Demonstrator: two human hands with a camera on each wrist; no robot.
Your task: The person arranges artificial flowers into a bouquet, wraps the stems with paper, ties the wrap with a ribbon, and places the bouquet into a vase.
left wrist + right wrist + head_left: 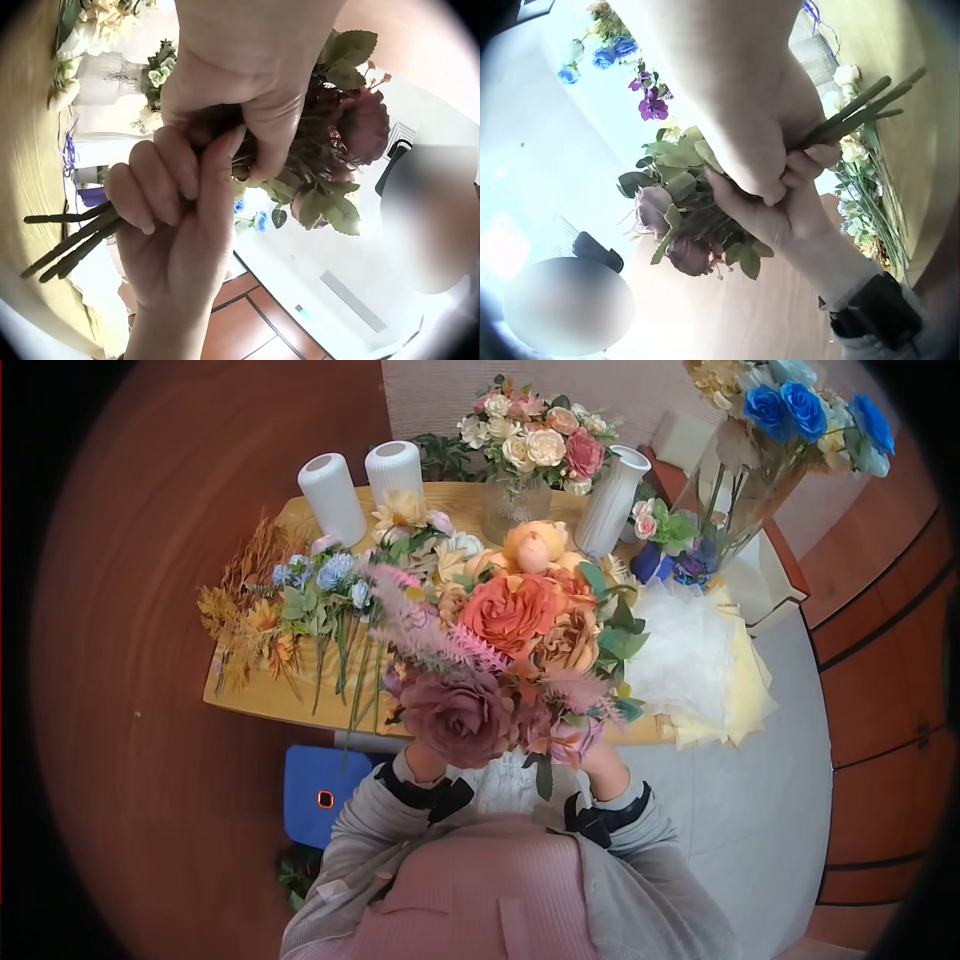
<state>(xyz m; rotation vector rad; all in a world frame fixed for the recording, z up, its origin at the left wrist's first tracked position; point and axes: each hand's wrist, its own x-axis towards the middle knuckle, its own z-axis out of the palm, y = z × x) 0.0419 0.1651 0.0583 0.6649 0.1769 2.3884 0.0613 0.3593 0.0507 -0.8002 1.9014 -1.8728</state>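
Observation:
In front of the person's chest stands a bouquet (510,615) of artificial flowers, with orange, brown and mauve roses and pink sprays. In the left wrist view, the left hand (240,82) grips the stems just beneath the blooms. The right hand (176,202) curls its fingers round the stems beside it, nearer their cut ends. Bare stem ends (866,109) stick out past the hands in the right wrist view. There the right hand (757,127) overlaps the left hand (772,217). From the head, the bouquet hides most of both hands.
On the wooden table (255,695) lie blue flowers (335,572) and dried yellow stems (240,625) to the left. White wrapping sheets (680,655) lie at the right. Behind stand white vases (332,500), a glass vase of roses (515,510) and tall blue roses (785,410).

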